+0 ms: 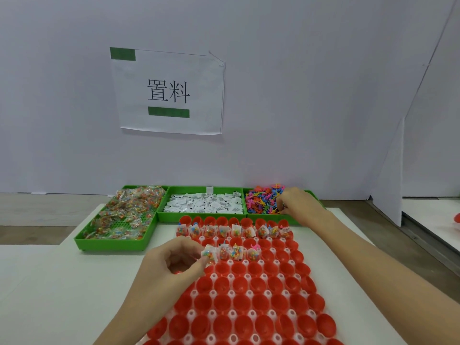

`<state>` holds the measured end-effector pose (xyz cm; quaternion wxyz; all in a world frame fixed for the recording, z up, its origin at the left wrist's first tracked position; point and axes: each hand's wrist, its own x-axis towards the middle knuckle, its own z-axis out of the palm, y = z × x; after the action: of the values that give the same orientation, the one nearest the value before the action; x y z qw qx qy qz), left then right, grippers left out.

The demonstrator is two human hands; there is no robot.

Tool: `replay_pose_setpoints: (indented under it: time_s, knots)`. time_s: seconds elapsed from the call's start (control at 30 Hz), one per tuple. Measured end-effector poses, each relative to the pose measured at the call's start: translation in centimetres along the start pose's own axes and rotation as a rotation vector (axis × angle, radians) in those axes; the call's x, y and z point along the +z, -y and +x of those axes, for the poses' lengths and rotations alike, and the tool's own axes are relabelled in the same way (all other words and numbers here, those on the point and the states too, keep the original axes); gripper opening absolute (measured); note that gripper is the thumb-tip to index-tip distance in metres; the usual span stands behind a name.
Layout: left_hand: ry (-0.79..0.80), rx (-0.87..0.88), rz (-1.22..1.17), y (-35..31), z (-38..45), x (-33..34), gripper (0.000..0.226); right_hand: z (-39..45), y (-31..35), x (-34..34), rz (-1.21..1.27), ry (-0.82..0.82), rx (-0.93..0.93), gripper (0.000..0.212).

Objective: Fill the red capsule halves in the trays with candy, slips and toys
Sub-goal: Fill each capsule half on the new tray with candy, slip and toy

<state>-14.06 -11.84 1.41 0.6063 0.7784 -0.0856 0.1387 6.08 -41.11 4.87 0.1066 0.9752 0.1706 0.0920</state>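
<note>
Key relation: the right hand (297,201) is sunk in the far-right green plastic bin of small bright plastic toys (263,200); the next toy-less capsules lie nearer and to the left of it, in the second filled row, so the carry looks to run back toward the person and leftward.
Right hand fingers: curled down into the toy heap; whether they pinch a toy, cannot tell.
Left hand: left hand (171,262) at the left end of the second filled row, fingers pinching a clear candy packet with coloured beads (208,255), packet upright, at the mouth of the end capsule.
Nearer hand: left for the row's left end; right for the toy bin.
Capsule tray: white moulded tray of open red plastic capsule halves (249,290) on the white tabletop (49,282), long axis running near to far.
Far filled row: every capsule appears to hold a candy packet; slips and toys show in some.
Second filled row: about four capsules with candy, a pink toy just beyond them; the rest to the right bare.
Nearer rows: bare red cups.
Left bin: large green perforated bin of candy packets (124,215), partly emptied.
Middle bin: green bin of white folded paper slips (204,204).
Progress, my reading: early; most capsules remain.
</note>
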Motion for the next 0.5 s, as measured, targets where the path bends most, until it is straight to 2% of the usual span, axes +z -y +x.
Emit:
replay_pose_setpoints:
  time_s: [0.23, 0.33, 0.4, 0.5]
  knots:
    - [0.004, -0.017, -0.006, 0.1, -0.1, 0.0, 0.018, 0.5, 0.3, 0.6, -0.077, -0.007, -0.034, 0.013]
    - [0.004, -0.017, -0.002, 0.0, -0.2, 0.1, 0.018, 0.2, 0.0, 1.5, -0.047, -0.076, -0.025, 0.023]
    - [0.01, -0.017, -0.003, -0.1, -0.2, 0.1, 0.017, -0.3, -0.5, 2.0, 0.051, -0.152, 0.014, 0.02]
    - [0.016, -0.017, 0.002, -0.2, -0.2, 0.1, 0.017, -1.3, -1.0, 2.1, 0.326, -0.266, 0.088, 0.01]
